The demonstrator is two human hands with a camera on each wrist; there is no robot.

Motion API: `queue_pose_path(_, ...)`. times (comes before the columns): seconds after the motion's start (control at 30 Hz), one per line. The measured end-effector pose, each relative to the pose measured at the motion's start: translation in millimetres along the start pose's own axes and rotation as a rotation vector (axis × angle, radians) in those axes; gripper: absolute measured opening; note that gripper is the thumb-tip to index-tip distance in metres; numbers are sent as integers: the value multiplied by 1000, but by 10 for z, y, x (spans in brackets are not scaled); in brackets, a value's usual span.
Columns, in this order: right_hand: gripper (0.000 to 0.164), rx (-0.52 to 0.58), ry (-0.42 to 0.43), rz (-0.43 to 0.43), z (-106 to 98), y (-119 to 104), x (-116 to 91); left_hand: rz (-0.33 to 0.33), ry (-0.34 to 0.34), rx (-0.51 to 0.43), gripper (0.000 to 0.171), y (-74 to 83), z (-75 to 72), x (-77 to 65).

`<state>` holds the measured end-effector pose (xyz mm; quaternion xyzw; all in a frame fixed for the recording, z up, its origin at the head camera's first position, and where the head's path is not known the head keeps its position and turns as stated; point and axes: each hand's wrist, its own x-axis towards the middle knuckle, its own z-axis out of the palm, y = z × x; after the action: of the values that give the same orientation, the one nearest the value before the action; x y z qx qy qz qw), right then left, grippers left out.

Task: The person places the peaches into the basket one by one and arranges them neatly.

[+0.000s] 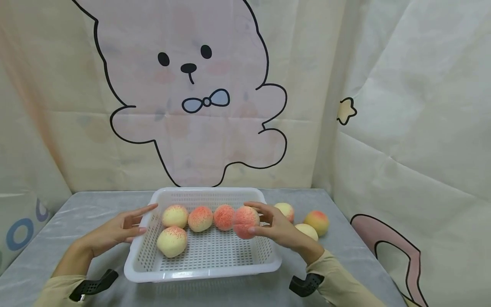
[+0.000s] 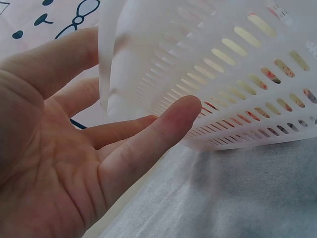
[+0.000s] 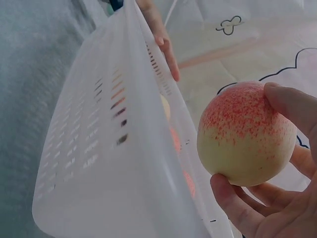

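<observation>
My right hand (image 1: 283,229) pinches a red-and-cream peach (image 1: 245,222) between thumb and fingers, over the right end of a white plastic basket (image 1: 215,272). In the right wrist view the held peach (image 3: 247,134) appears just beyond the basket's rim. Several peaches lie inside: a pale peach (image 1: 171,242) in front, with another pale peach (image 1: 174,216) and two redder ones behind. At the basket's left rim is my left hand (image 1: 109,230), its fingers extended. The left wrist view shows its thumb beside the slotted wall, while some fingertips are hidden behind the rim.
On the grey cloth-covered table (image 1: 96,209), three more peaches sit right of the basket, including a yellow-orange peach (image 1: 317,222) and a pale peach (image 1: 307,231). A printed curtain (image 1: 299,85) hangs behind the table and along its sides.
</observation>
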<state>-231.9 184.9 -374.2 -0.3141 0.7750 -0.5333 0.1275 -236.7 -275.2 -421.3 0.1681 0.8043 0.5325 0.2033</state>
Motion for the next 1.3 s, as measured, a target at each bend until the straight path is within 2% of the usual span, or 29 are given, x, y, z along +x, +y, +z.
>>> queue_pose_path(0.37,59,-23,-7,68,143,-43,136,3,-3,-1,69,-31,-17,10)
queue_pose_path(0.7,60,35,-25,0,340,-29,304,3,-11,2,68,-37,-29,0)
queue_pose_path(1.0,60,8,8,46,499,-76,463,-11,-3,-3,69,-30,-13,5)
queue_pose_path(1.3,58,95,-29,95,619,-77,568,-13,-3,-6,69,-33,-15,4)
